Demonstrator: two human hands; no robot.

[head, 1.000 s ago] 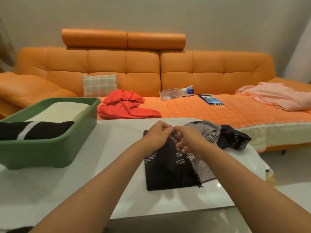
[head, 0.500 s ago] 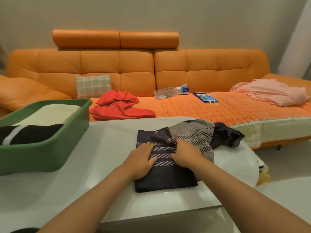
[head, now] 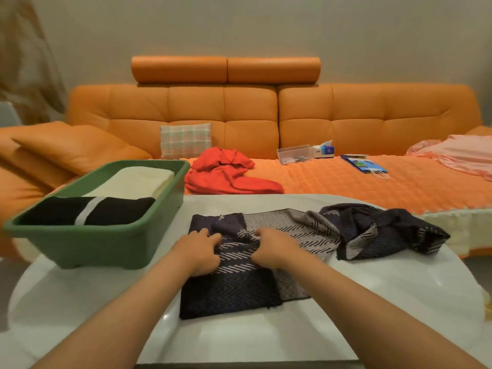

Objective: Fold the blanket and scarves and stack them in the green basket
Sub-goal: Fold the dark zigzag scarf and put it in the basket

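A dark navy and grey zigzag-patterned scarf (head: 234, 288) lies partly folded on the white table (head: 372, 294), its loose end bunched at the right (head: 383, 230). My left hand (head: 198, 249) and my right hand (head: 274, 249) both rest on the scarf's middle, fingers curled and pinching the fabric. The green basket (head: 87, 249) stands at the table's left. It holds a folded cream blanket (head: 138, 179) and a folded black scarf with a white stripe (head: 87, 211). A red scarf (head: 226, 174) lies crumpled on the sofa behind the table.
An orange sofa (head: 319, 121) spans the back, with a checked cushion (head: 185, 139), a clear box (head: 292, 154), a tissue box (head: 324, 149), a blue booklet (head: 363, 165) and a pink cloth (head: 463, 153) on it. The table's front edge is near my forearms.
My hands came down from holding the scarf's edge up, laid the fold flat on the table, and now pinch the fabric at its middle. The camera view shifted slightly.
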